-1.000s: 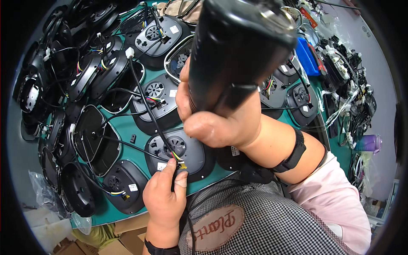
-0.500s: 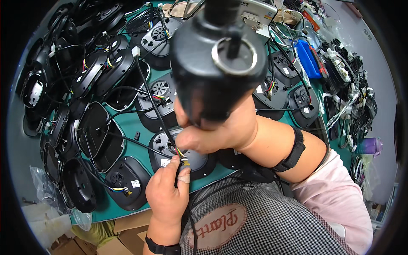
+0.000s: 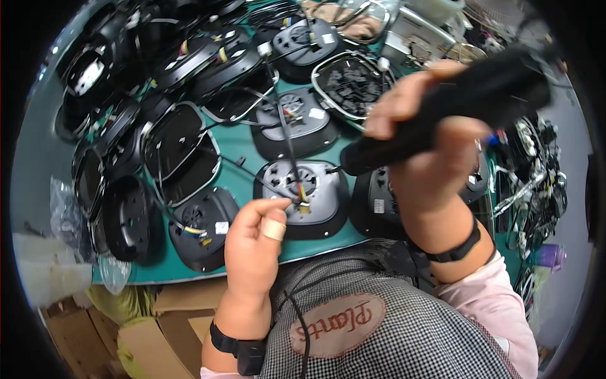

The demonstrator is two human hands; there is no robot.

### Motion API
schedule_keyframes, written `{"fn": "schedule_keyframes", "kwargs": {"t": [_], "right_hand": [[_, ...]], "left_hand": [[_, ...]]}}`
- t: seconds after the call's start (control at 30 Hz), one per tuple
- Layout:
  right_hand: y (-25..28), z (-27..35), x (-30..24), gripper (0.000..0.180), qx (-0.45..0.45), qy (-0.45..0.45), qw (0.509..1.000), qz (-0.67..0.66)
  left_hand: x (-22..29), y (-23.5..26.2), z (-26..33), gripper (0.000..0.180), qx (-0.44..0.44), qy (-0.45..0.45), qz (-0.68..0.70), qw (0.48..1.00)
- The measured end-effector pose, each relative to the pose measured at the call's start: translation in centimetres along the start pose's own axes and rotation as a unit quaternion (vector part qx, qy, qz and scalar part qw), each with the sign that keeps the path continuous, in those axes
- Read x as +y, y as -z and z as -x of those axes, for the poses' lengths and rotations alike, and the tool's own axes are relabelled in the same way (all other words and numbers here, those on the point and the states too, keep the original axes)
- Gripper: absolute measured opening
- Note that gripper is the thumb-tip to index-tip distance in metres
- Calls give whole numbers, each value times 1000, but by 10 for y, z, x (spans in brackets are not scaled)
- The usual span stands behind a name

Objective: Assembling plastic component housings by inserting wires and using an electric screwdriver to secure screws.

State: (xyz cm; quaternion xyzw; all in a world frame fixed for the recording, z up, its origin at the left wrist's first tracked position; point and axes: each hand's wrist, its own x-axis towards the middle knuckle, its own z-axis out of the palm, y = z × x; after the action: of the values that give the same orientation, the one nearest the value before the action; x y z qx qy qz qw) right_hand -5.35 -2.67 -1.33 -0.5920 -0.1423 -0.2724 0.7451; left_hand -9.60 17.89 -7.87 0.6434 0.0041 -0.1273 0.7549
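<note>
Nearest the checked apron (image 3: 404,303), the left hand (image 3: 252,243) was held with its forefinger and thumb bent nearly together, the fingertip just beside the coloured wires (image 3: 302,191) and yellow plug (image 3: 305,208); whether it gripped a wire could not be told. Those wires lay over the middle of a grey cover (image 3: 329,196) resting flat on the green table (image 3: 242,144), its longer side running left to right. The left hand was nearer the cover's lower left edge. At the opposite, upper right corner was the nose of a black screwdriver (image 3: 454,98), slanting down and leftward; contact there could not be made out. The right hand (image 3: 429,165), blurred, was wrapped firmly round the screwdriver's body, up and to the right of the cover. Farther off, a black cable (image 3: 283,120) ran up from the wires to a white plug (image 3: 264,48), past a second grey cover (image 3: 300,131) and a black shell (image 3: 350,85) full of small parts.
</note>
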Motion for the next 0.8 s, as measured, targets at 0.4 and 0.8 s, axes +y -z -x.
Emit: {"fn": "schedule_keyframes", "kwargs": {"t": [0.4,0.8], "right_hand": [[-38,6,-25,72,-148,-26,953,-264],[-47,13,-16,69,-74,-69,957,-270]], "left_hand": [[23,-6,13,79,-106,74,463,877],[0,1,20,72,-137,58,394,907]]}}
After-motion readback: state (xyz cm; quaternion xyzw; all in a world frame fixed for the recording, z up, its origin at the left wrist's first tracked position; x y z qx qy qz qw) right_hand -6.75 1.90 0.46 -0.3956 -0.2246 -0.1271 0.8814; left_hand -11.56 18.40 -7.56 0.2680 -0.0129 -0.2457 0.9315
